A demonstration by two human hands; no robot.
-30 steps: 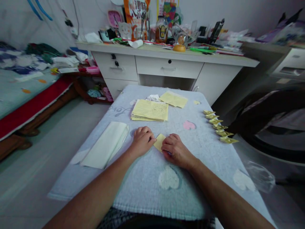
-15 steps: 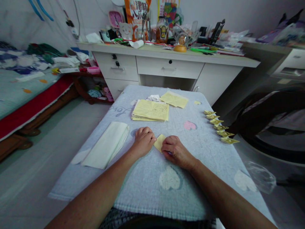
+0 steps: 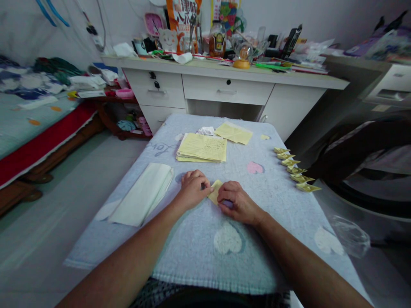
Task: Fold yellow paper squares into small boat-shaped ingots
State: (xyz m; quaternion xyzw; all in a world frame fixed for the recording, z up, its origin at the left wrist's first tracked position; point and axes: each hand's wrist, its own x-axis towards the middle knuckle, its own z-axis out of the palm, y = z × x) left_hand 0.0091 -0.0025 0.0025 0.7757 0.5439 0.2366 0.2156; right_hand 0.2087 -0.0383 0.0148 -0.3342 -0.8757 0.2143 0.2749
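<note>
A small folded piece of yellow paper [image 3: 215, 192] lies between my hands on the cloth-covered table. My left hand [image 3: 194, 188] has its fingers curled, with the thumb pressing on the paper's left edge. My right hand [image 3: 236, 201] grips the paper's right edge between bent fingers and thumb, covering that side. Beyond the hands is a stack of yellow paper sheets [image 3: 202, 147], and another yellow sheet [image 3: 234, 132] lies behind it. Several folded yellow paper boats [image 3: 298, 170] stand in a row along the table's right edge.
A folded pale cloth or paper [image 3: 143, 194] lies left of my hands. Crumpled white paper [image 3: 206, 131] sits behind the stack. A cluttered white desk [image 3: 227, 87] stands beyond the table, a bed [image 3: 41, 124] to the left, a washing machine [image 3: 379, 141] to the right.
My left thumb and fingers have shifted slightly, leaving a gap between them above the paper's left edge. The right hand stays on its side almost unmoved.
</note>
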